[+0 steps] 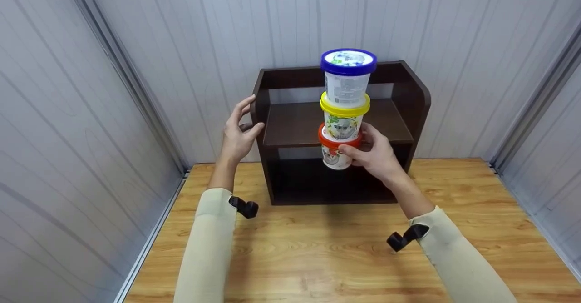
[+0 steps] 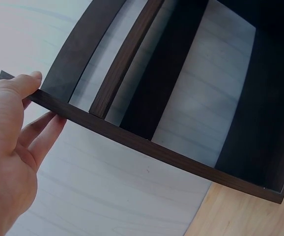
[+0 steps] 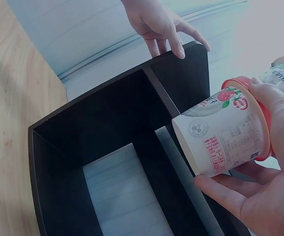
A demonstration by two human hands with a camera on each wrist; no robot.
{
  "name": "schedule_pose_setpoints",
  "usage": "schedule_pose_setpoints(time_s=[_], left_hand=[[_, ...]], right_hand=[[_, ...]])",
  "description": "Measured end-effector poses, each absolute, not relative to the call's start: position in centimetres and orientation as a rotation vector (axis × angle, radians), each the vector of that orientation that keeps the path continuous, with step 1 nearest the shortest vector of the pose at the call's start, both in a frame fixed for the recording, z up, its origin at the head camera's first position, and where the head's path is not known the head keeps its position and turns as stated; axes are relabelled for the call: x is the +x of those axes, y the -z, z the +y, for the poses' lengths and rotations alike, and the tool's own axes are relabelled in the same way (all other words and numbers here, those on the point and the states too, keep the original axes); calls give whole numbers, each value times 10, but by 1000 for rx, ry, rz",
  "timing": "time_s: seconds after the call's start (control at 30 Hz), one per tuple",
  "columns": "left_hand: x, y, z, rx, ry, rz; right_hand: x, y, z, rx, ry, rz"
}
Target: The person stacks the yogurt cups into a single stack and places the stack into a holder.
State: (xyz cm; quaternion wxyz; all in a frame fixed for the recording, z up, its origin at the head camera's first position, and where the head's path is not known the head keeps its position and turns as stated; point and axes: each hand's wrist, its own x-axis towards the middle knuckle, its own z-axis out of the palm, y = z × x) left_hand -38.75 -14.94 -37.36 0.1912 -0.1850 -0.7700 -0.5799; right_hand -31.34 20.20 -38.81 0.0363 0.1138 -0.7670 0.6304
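My right hand (image 1: 379,157) grips the lowest tub (image 3: 220,130), a white printed one with a red lid and strawberry picture. On it stands a tub with a yellow lid (image 1: 342,126), and on that a tub with a blue lid (image 1: 348,87). The stack is held up in front of a dark brown two-tier shelf (image 1: 295,121), roughly upright. My left hand (image 2: 9,142) holds the shelf's left side panel (image 2: 147,153) near its upper part, thumb on one face and fingers on the other. In the right wrist view the yellow-lidded tub (image 3: 282,76) is only partly seen.
The shelf stands on a wood-grain tabletop (image 1: 290,248), close to a pale panelled back wall (image 1: 218,30). Similar walls rise at the left (image 1: 68,135) and right. Small black wrist devices sit on both sleeves.
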Motion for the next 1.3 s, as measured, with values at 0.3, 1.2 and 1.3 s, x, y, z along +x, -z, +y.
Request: schedule_pose_setpoints(time_s=[0.3,1.2,1.3], left_hand=[[-386,374,-148,-507,1634,-2159],[-387,376,-147,-506,1657,-2154],[-386,376,-147,-503,1658,-2155]], right_hand=[[-317,372,201,383,-1953,-2341],[-339,360,203,354,-1796,-2395],[-343,361,203,336,-1797,-2393]])
